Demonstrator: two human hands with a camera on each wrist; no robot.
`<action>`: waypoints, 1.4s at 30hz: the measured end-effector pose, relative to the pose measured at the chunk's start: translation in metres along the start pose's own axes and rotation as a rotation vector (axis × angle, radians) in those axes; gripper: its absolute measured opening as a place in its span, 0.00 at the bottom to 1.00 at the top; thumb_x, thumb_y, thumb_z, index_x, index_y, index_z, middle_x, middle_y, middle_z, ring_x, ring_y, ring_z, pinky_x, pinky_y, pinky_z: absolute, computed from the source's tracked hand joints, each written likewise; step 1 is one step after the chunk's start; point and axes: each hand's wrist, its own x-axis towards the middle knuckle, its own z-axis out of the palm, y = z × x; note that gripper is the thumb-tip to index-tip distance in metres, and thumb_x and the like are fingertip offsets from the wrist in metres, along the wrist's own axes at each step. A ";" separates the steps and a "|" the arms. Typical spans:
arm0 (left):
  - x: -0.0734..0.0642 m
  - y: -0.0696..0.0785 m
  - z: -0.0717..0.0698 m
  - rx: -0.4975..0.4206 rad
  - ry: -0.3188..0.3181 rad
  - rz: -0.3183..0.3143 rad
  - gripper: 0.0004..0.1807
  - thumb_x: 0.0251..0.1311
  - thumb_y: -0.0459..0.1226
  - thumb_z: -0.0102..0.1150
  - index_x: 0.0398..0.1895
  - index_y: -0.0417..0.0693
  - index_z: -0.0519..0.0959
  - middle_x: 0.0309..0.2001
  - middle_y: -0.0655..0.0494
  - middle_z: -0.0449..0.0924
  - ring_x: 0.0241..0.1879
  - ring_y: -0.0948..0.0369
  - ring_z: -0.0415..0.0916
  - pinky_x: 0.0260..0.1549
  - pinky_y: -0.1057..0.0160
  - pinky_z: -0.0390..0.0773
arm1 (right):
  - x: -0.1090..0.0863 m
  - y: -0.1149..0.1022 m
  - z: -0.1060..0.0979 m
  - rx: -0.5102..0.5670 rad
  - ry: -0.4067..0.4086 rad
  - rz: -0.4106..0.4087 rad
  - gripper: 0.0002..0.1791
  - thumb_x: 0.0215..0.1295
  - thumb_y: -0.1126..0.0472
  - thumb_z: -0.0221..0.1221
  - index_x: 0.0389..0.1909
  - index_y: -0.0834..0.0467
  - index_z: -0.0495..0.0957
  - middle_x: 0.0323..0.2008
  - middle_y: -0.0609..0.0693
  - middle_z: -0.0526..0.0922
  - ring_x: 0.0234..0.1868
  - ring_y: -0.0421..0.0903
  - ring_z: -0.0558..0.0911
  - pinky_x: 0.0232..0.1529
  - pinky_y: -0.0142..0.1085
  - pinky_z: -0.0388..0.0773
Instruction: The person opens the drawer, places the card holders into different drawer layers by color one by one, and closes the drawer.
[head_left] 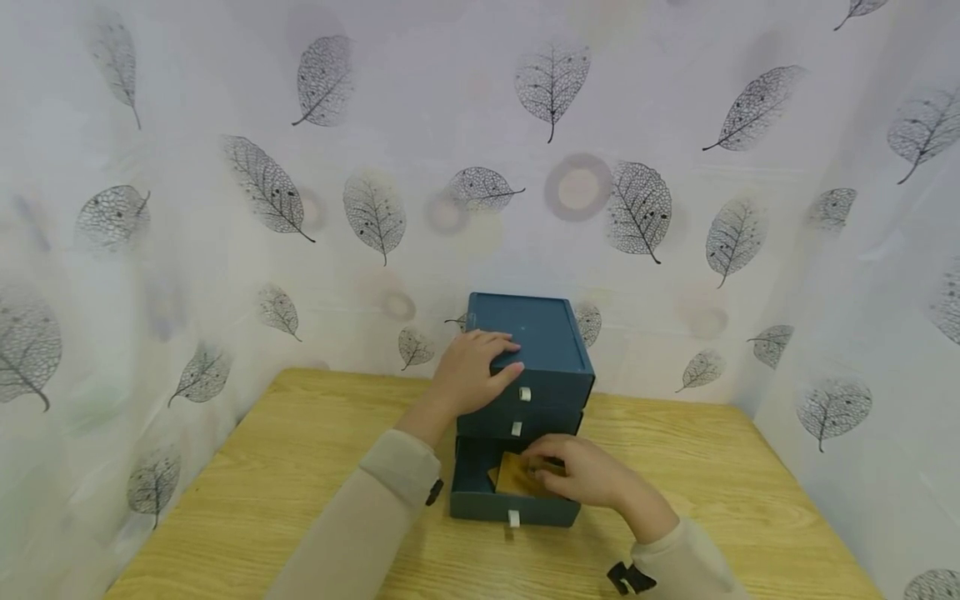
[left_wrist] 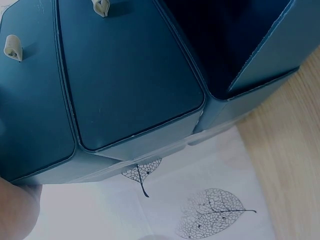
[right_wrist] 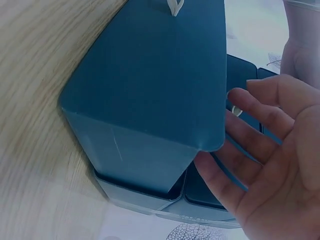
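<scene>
A dark blue three-drawer box (head_left: 528,333) stands on the table, its bottom drawer (head_left: 480,506) pulled out. My left hand (head_left: 468,375) rests on the top at the left front edge, fingers laid over it; in the left wrist view only a bit of it shows at the lower left. Inside the bottom drawer lies a flat yellow-brown piece (head_left: 512,473), like a card or envelope. Above its right part is my right hand (head_left: 588,471), with loosely bent fingers. In the right wrist view those fingers (right_wrist: 250,135) are spread at the drawer's rim, and no piece shows between them.
The two upper drawers are closed, each with a small pale pull tab (head_left: 525,393). Under the box is a light wood-grain table (head_left: 337,467). A pale curtain with leaf prints (head_left: 480,100) hangs behind and on both sides.
</scene>
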 end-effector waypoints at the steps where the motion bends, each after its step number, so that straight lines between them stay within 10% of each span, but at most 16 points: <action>1: 0.000 0.000 0.000 0.000 -0.002 -0.001 0.23 0.73 0.54 0.51 0.63 0.56 0.78 0.68 0.56 0.73 0.69 0.52 0.66 0.70 0.47 0.62 | -0.001 -0.001 0.000 0.000 0.006 0.013 0.15 0.72 0.62 0.58 0.56 0.60 0.81 0.52 0.52 0.83 0.50 0.50 0.82 0.50 0.47 0.82; 42: 0.001 -0.001 0.002 0.013 0.000 -0.004 0.23 0.73 0.55 0.51 0.63 0.57 0.79 0.67 0.56 0.73 0.68 0.52 0.66 0.70 0.47 0.62 | -0.019 -0.023 0.010 0.148 0.038 0.041 0.09 0.71 0.63 0.60 0.46 0.60 0.86 0.35 0.47 0.86 0.28 0.30 0.76 0.29 0.28 0.79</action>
